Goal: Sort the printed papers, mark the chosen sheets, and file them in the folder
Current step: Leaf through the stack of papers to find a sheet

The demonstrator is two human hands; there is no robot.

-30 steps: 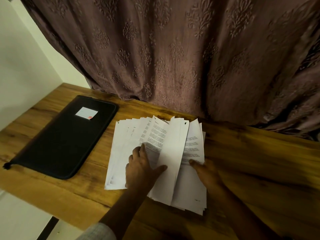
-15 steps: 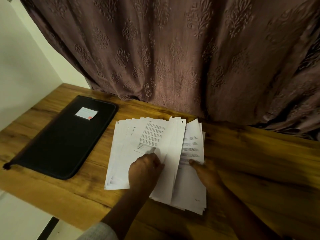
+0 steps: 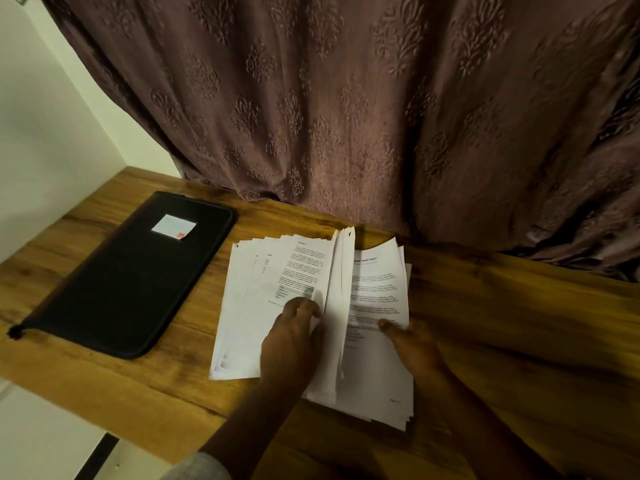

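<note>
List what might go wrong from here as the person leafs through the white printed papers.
The left hand holds several white printed papers upright by one edge; they may slip and lose their order. The loosely fanned left pile could scatter further. The black zip folder lies shut and the right hand presses the papers, so filing needs a pause.

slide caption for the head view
Left hand pinches raised sheets of fanned printed papers, right hand presses them, closed black folder alongside.
</note>
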